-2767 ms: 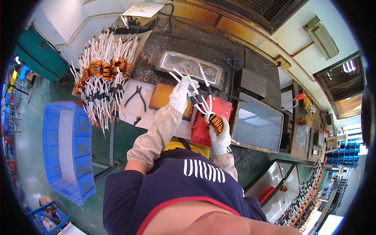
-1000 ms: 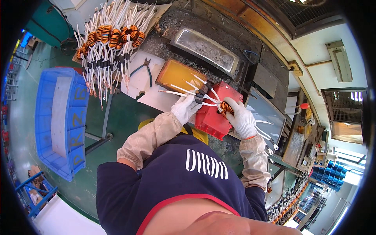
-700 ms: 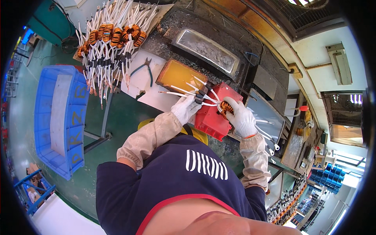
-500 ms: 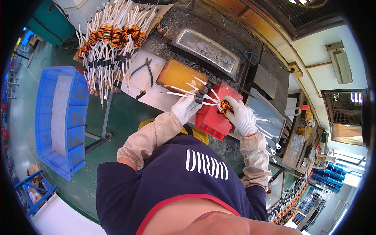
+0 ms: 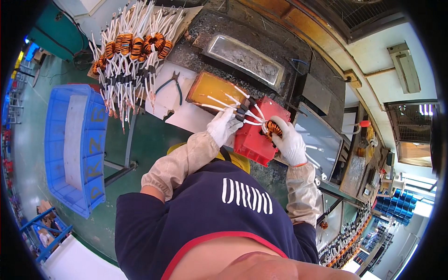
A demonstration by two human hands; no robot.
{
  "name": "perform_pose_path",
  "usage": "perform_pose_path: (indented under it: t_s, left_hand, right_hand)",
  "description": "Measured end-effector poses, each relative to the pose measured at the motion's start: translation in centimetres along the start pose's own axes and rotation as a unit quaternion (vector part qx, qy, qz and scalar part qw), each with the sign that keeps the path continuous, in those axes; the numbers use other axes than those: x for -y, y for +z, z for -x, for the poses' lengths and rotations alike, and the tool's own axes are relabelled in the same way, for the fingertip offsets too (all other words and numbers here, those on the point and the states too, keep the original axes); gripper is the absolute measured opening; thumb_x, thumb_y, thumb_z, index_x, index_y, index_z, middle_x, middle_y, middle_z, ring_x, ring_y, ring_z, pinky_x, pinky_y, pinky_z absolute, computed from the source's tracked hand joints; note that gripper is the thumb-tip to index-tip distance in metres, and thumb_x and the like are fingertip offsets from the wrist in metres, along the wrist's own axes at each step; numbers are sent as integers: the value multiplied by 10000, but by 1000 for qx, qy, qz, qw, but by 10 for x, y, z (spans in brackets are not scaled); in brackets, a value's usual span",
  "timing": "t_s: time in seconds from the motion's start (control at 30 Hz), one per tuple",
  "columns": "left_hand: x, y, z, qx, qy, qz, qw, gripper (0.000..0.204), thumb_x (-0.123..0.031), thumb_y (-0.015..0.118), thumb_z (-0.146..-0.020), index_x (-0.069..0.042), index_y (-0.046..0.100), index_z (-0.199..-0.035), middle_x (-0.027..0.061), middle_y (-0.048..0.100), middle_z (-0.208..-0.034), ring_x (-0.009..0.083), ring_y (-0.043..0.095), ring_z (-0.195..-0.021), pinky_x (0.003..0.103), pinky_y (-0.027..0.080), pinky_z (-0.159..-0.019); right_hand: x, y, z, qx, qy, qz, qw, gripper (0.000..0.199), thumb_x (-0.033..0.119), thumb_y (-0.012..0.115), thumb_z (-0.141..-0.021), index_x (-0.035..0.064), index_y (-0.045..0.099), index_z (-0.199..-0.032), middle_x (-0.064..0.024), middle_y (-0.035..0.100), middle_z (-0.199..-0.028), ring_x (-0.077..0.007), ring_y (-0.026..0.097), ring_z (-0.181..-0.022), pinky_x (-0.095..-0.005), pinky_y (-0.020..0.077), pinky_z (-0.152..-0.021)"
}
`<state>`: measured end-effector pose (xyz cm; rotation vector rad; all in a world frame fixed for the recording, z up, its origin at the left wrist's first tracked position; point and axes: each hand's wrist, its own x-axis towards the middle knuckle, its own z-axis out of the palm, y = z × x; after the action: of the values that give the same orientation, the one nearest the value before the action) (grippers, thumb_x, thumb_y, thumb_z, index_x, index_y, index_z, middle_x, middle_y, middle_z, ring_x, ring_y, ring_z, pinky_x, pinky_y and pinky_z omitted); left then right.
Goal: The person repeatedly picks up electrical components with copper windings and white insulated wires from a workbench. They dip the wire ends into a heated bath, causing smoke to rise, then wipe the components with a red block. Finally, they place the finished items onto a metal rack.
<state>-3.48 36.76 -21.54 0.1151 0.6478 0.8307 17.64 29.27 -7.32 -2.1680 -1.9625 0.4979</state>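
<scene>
My right hand (image 5: 290, 143), in a white glove, is closed round a toroidal coil (image 5: 270, 129) wound with copper-coloured wire. White leads with black sleeves (image 5: 241, 112) run leftward from the coil, and my gloved left hand (image 5: 223, 127) grips them near the sleeves. Their stripped ends reach over an open tray of amber material (image 5: 205, 91). Under the coil and between my hands stands a red box (image 5: 254, 142). Past my right wrist hang white leads with ring lugs (image 5: 318, 171); whether they join this coil I cannot tell.
Many similar coils with white leads (image 5: 126, 60) are heaped at the back left. Green-handled pliers (image 5: 171, 86) lie on a white board. Behind the amber tray is a metal trough of grey material (image 5: 245, 59). A blue crate (image 5: 72, 149) stands at the left.
The leads' stripped ends have shifted slightly right and up over the amber tray. Both hands keep their holds and have barely moved; the whole view has shifted a little.
</scene>
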Motion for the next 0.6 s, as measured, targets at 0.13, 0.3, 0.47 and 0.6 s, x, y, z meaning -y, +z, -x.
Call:
perform_pose_path:
  t_s: [0.13, 0.3, 0.47, 0.6]
  left_hand:
    - [1, 18, -11, -39, -13, -27, 999, 304, -386, 609, -978, -113, 627, -1111, 38, 652, -894, 135, 642, -731, 278, 574, -667]
    - [5, 26, -22, -43, -30, -70, 996, 345, -447, 571, -986, -125, 648, -1082, 31, 677, -833, 99, 615, -658, 238, 544, -595]
    - [-1, 38, -28, -55, -23, -115, 992, 385, -480, 540, -994, -127, 663, -1084, 20, 681, -830, 82, 584, -607, 210, 514, -552]
    - [4, 26, -38, -35, -33, -114, 992, 380, -461, 512, -1012, -122, 657, -1103, 21, 662, -834, 83, 565, -609, 212, 505, -553]
  right_hand:
    - [6, 13, 16, -38, 60, -42, 997, 502, 170, 670, -835, 239, 546, -1317, -167, 627, -1115, -410, 663, -929, -463, 549, -779]
    - [10, 27, 26, -75, 119, -77, 987, 498, 170, 670, -845, 255, 553, -1322, -154, 640, -1129, -395, 666, -976, -438, 549, -801]
    - [12, 28, 25, -76, 144, -82, 983, 496, 169, 666, -849, 268, 555, -1323, -150, 643, -1129, -393, 668, -974, -440, 549, -804]
    - [15, 28, 25, -84, 147, -84, 982, 495, 168, 664, -850, 268, 556, -1323, -151, 642, -1129, -391, 669, -973, -437, 550, -803]
